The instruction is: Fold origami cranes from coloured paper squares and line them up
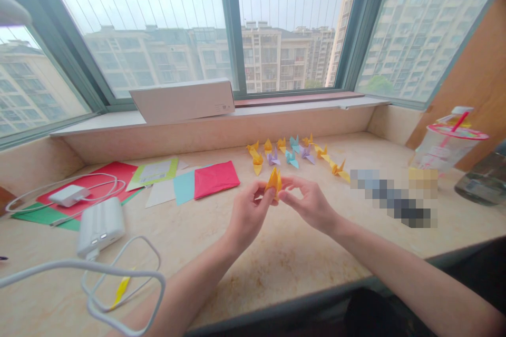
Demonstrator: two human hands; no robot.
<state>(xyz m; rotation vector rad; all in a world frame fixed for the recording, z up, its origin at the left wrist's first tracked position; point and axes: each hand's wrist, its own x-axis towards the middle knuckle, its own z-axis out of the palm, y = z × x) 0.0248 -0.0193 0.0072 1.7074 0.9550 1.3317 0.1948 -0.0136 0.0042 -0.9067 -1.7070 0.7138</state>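
Fingers (269, 197) of the left hand (249, 211): pressed together on the yellow folded paper (273, 183), thumb toward me. Right hand (314, 207): thumb and forefinger bent into a loose curve at the paper's right side; whether they pinch its edge, I am unable to determine from here.

Position: the paper is between the two hands, above the bench (308, 268), its long axis roughly upright, points uppermost. The left hand is the nearer, having the firm grip; the paper lies just left of the right fingertips. Folded birds (291, 159) stand beyond both hands.

Markings: the white box (184, 100) on the sill carries small print and a square code, illegible. The green-edged packet (154, 172) bears a pale label, also unreadable. No brand identified. A pixelated patch obscures part of the bench's right side.
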